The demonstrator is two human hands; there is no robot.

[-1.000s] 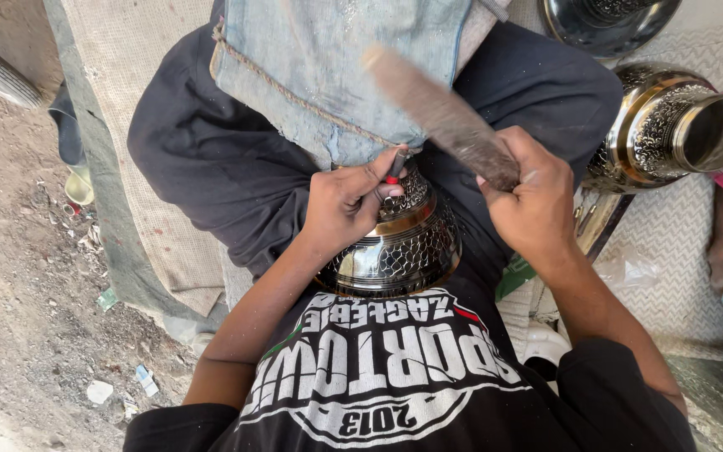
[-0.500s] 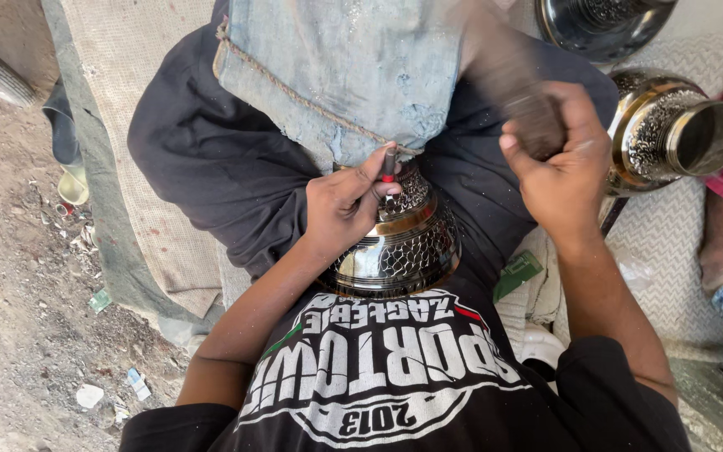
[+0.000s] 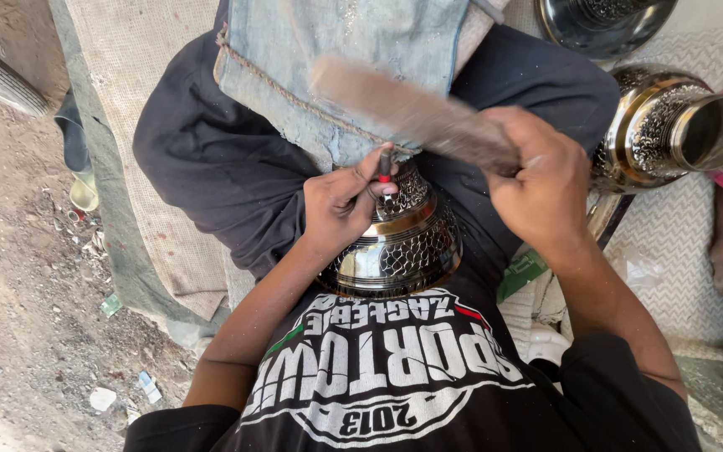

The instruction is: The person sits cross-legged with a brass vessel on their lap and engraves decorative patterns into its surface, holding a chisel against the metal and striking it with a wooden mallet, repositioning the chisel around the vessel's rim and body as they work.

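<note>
My left hand (image 3: 340,205) pinches a small punch (image 3: 385,161) upright on the patterned metal pot (image 3: 399,243) in my lap. My right hand (image 3: 541,188), closed around a wooden mallet (image 3: 412,113), holds it above, its length slanting up-left.

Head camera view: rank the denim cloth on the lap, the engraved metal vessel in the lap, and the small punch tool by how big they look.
1. denim cloth, largest.
2. engraved metal vessel, partly hidden by the left hand.
3. punch tool, smallest; only its top shows.
</note>
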